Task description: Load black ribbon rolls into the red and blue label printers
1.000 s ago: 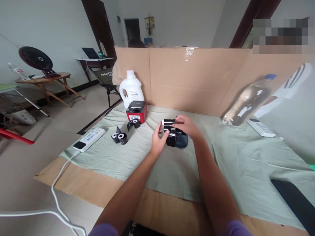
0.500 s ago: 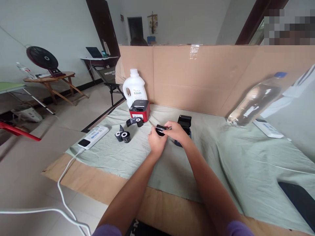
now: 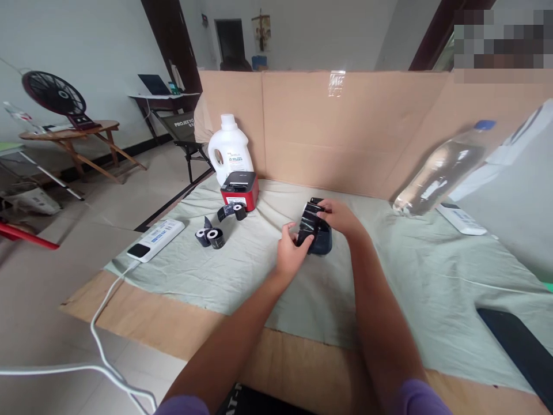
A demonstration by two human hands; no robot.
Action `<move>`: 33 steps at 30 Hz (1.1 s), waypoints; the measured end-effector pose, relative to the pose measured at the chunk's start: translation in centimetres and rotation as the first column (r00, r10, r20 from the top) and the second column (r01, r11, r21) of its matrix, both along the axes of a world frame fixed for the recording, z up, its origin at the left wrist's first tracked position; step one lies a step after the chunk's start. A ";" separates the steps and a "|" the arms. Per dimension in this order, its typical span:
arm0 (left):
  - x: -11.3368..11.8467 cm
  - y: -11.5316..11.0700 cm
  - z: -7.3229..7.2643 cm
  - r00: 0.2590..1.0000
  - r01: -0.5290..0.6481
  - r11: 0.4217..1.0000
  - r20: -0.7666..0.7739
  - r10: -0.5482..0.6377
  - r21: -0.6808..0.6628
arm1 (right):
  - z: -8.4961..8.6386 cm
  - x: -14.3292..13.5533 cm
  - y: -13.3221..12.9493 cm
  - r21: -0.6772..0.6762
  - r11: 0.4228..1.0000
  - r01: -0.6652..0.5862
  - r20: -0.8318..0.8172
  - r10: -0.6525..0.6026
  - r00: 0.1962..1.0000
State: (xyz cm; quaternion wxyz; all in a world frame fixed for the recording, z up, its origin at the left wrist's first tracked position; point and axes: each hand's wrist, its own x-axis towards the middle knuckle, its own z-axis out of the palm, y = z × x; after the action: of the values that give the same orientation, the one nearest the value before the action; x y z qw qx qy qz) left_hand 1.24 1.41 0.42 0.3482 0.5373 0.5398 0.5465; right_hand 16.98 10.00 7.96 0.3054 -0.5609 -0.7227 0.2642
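The fingers of the left hand [image 3: 290,249] are clamped on the lower end of a glossy black strip [image 3: 310,219], thumb in front; those of the right hand [image 3: 342,218] pinch its upper end. The strip is tilted between the two hands, right against the left side of a dark device [image 3: 322,242], which sits on the cloth and is partly hidden by the strip and the right hand.

Largest is the bench [image 3: 142,311], its bare wood showing along the near edge, with a wrinkled pale green cloth [image 3: 415,288] over the rest. A cardboard sheet [image 3: 337,132] stands upright along the far side. At the right, a clear bottle [image 3: 444,167] with a blue cap leans at a slant. At the left, a white jug [image 3: 231,150] stands upright, just behind a red box [image 3: 249,195] with a black top. A black phone [image 3: 518,340] lies near the right edge. One white power strip [image 3: 156,241] lies at the left, with a cable running off it; another white block [image 3: 461,220] lies beside the bottle. Smallest are the black rolls: a pair [image 3: 215,237] side by side, and a single roll [image 3: 239,212] with a loose tail, near the red box.
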 end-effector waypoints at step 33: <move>2.7 -0.5 -1.9 0.958 0.208 0.972 0.221 -0.181 -0.108 | -4.3 0.7 1.5 0.040 0.982 0.187 0.394 -0.188 0.900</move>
State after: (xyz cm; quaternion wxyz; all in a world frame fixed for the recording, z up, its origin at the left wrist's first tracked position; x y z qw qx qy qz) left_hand 3.96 0.96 -1.50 0.4895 0.5034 0.4791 0.5267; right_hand 17.63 11.52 3.68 0.1773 -0.6693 -0.7124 0.1142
